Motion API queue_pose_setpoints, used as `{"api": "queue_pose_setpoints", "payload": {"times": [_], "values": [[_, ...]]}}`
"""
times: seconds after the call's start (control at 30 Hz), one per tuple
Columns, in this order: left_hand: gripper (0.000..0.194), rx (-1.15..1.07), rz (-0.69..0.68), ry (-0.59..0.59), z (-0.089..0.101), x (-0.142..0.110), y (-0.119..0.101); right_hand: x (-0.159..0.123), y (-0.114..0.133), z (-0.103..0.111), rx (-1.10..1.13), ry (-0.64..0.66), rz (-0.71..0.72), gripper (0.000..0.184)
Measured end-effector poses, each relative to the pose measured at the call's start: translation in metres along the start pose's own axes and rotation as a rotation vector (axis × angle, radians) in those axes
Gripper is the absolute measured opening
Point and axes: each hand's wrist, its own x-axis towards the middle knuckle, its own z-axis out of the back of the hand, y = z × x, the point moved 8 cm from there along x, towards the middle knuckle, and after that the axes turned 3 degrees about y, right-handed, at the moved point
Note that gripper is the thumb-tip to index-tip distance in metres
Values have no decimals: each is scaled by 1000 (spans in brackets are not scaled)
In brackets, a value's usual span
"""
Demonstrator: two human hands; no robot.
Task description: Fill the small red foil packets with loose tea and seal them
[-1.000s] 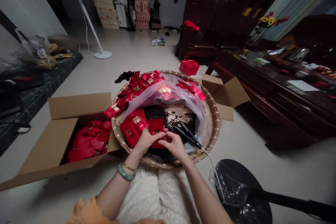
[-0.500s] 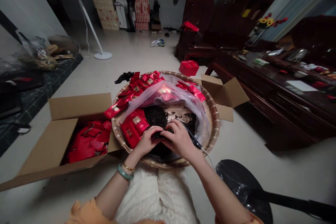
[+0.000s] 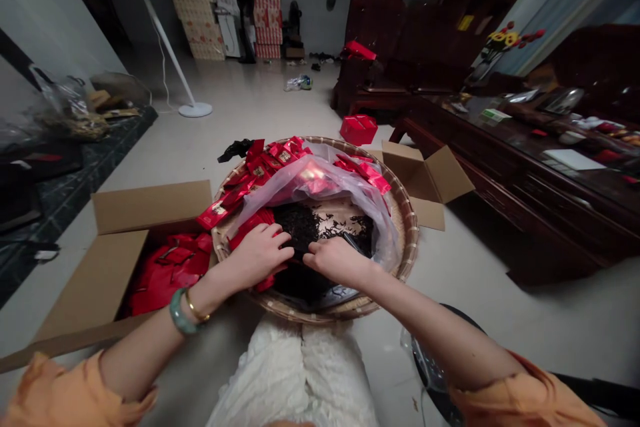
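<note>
A round woven basket sits in front of my knees, lined with a translucent plastic bag that holds loose dark leaves, probably tea. My left hand is over the basket's left part, fingers curled together and covering most of the red packets beneath. To its right, my right hand is closed in a pinch above a dark patch. Whatever either hand grips is hidden. Behind the right hand shows the tip of a slim dark device. More red packets lie along the basket's far rim.
An open carton with red packaging stands left; another open carton stands right. A red box is on the floor beyond. A white standing fan is back left, a dark wooden table right, and a black round base lower right.
My hands, close together over a dark object before, have drawn apart. The left moved left over the red packets, and both forearms spread outward. The slim device is now mostly covered.
</note>
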Motion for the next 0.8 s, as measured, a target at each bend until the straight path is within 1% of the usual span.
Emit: {"api": "queue_pose_setpoints", "payload": {"times": [0.13,0.23,0.33,0.5,0.57,0.63,0.73,0.8], "values": [[11,52,-18,100,-1,14,-7,12,-2,1,0,47,-71,15],[13,73,16,143,-7,20,-7,19,-7,-1,4,77,-178,26],[15,77,66,158,-13,19,-3,19,-12,0,2,95,-263,29],[17,69,83,148,-13,13,2,15,-13,8,22,106,-277,26],[19,58,79,121,-8,12,3,12,-14,12,29,87,-276,29],[18,48,65,68,1,13,3,8,-15,17,30,42,-262,30],[16,29,35,-22,13,12,1,2,-17,24,42,-34,-251,26],[19,-19,24,-73,16,11,-1,-1,-19,26,60,-56,-258,23]]}}
